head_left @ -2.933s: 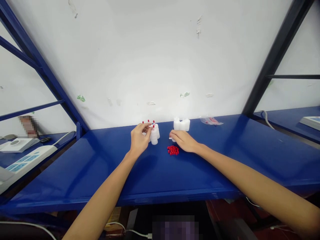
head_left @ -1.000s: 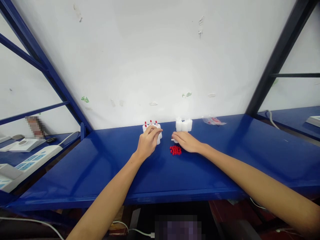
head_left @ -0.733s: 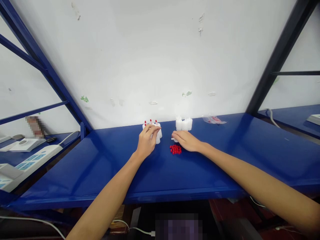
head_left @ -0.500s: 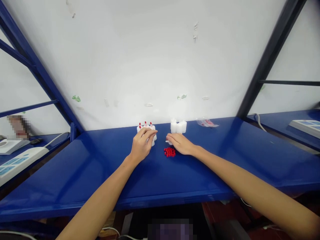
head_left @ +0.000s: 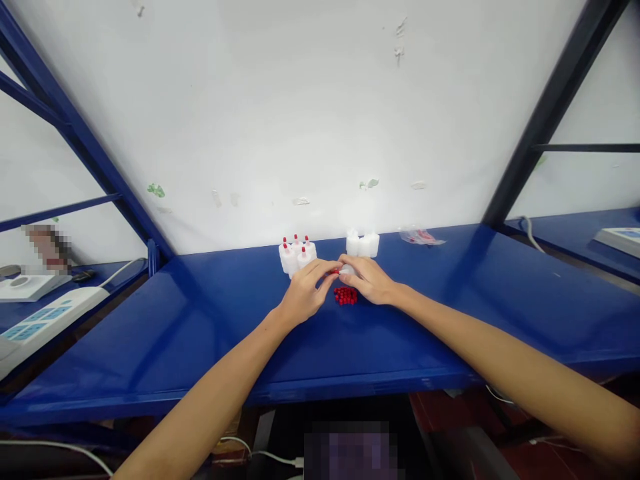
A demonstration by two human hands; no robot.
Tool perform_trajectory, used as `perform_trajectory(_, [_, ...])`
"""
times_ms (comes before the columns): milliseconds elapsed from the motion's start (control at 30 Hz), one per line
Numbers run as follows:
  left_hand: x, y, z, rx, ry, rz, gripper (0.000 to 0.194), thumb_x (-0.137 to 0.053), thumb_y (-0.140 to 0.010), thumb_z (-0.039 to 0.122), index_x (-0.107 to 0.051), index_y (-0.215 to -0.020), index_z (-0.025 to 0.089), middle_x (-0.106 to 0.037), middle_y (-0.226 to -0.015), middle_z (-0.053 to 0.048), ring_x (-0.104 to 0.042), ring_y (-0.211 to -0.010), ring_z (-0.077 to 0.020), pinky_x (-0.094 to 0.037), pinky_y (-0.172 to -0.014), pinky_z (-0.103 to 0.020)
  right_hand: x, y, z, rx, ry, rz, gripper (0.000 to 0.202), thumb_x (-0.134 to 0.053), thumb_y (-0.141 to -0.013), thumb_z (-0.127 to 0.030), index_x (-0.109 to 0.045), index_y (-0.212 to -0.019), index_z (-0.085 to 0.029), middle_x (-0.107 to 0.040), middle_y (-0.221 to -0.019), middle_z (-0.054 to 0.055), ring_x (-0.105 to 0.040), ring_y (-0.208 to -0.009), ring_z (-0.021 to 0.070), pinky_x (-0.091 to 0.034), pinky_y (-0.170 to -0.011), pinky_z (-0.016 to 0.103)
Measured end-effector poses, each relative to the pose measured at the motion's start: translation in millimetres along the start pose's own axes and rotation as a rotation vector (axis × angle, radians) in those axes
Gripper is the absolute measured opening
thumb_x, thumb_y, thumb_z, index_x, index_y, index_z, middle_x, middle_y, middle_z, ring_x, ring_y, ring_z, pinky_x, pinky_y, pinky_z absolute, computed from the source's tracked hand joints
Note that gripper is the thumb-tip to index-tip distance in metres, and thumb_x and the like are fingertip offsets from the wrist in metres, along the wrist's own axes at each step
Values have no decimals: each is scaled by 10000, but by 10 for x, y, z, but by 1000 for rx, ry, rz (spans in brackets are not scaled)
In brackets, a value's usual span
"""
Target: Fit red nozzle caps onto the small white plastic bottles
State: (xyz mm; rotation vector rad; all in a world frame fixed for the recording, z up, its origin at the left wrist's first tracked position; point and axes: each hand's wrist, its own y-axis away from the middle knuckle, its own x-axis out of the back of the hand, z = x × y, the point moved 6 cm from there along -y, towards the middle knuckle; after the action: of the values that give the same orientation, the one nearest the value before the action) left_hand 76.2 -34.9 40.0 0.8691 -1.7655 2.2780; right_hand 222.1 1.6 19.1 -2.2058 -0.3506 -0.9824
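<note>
Between thumb and fingers, my left hand (head_left: 306, 291) pinches a small red cap (head_left: 335, 271) at the tip of a white squeeze bottle (head_left: 347, 269). My right hand (head_left: 370, 279) is closed around that bottle, which lies tilted with its nozzle to the left. Just below the hands is a pile of loose red caps (head_left: 346, 296) on the blue table. Several white bottles with red caps (head_left: 297, 257) stand upright behind my left hand. Behind my right hand stand more white bottles (head_left: 363, 245), on which I see no red caps.
The blue table (head_left: 210, 333) runs along a white wall. A clear plastic bag with red bits (head_left: 421, 236) lies at the back right. Power strips (head_left: 47, 323) sit at the far left, and blue shelf posts (head_left: 105, 160) rise at both sides.
My left hand has moved right, from in front of the capped bottles to the nozzle of the bottle in my right hand. The red cap is now at that nozzle. The view has shifted slightly.
</note>
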Motion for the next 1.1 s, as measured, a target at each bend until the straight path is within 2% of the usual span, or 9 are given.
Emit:
perform_trajectory(400, [-59,14,15,2,55,-39,234,-536,-924,83,-625,-1121,171,-698,-1014,-71,-666,-920,-144,-564,-803,-279,20,13,-42,-34,90,-32,329,-440,-936,-511,-555,-892,-207,-606,-752,10,-527,-682,179,-301,-631,277])
perform_trajectory(567, [-71,21,25,15,53,-49,271,-527,-923,85,-608,-1162,183,-699,-1006,-61,-666,-898,-135,-558,-805,-272,16,9,-71,-32,93,-29,290,-427,-943,-466,-543,-876,-210,-604,-758,6,-530,-698,176,-309,-642,275])
perform_trajectory(700, [-87,30,0,33,50,-69,221,-518,-933,108,-616,-1118,178,-699,-987,-65,-669,-895,-147,-558,-807,-288,9,-1,-106,-39,90,-31,287,-417,-944,-445,-541,-835,-210,-581,-716,-4,-501,-653,161,-290,-616,272])
perform_trajectory(867, [-100,32,-24,46,55,-106,194,-529,-945,140,-629,-1109,168,-710,-971,-72,-675,-874,-146,-559,-796,-289,10,-23,-134,-94,162,-4,240,-459,-865,-369,-558,-721,-204,-588,-654,13,-482,-619,162,-261,-594,285])
perform_trajectory(1000, [-128,29,-38,114,106,-122,162,-549,-934,142,-667,-1042,164,-723,-948,-69,-678,-837,-145,-559,-773,-280,19,-22,-149,-167,238,2,211,-513,-787,-348,-547,-635,-206,-577,-595,18,-469,-587,166,-240,-578,298])
perform_trajectory(1100, [-125,12,-84,217,163,-115,142,-566,-922,156,-684,-1001,159,-720,-901,-65,-671,-771,-139,-555,-730,-268,23,-13,-149,-168,241,11,244,-494,-826,-390,-586,-697,-205,-596,-626,23,-486,-603,173,-237,-583,296])
